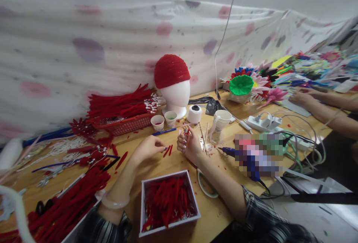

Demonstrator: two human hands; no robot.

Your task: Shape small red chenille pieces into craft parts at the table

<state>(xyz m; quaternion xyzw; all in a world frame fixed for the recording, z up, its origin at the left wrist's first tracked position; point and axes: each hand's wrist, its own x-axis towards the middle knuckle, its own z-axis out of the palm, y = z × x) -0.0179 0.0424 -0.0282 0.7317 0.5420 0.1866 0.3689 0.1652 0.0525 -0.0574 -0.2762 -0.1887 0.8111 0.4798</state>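
My left hand (149,149) reaches over the wooden table, its thumb and fingertips pinched together; what they hold, if anything, is too small to make out. Right beside those fingertips lie short red fuzzy strips (167,151). My right hand (190,145) is raised with curled fingers, closed around a small red and silver thing (186,133) that is mostly hidden. Nearer me, a white box (142,202) holds many red fuzzy pieces. Under my right forearm lies a pale loop-shaped handle (206,186).
A white foam head (176,95) wrapped in red stands behind paper cups (157,122), a thread spool (194,114) and a mug (222,120). Left is a red basket (123,126) of fuzzy stems. A glue gun (228,151), power strip (264,123) and another person's hands (304,97) are right.
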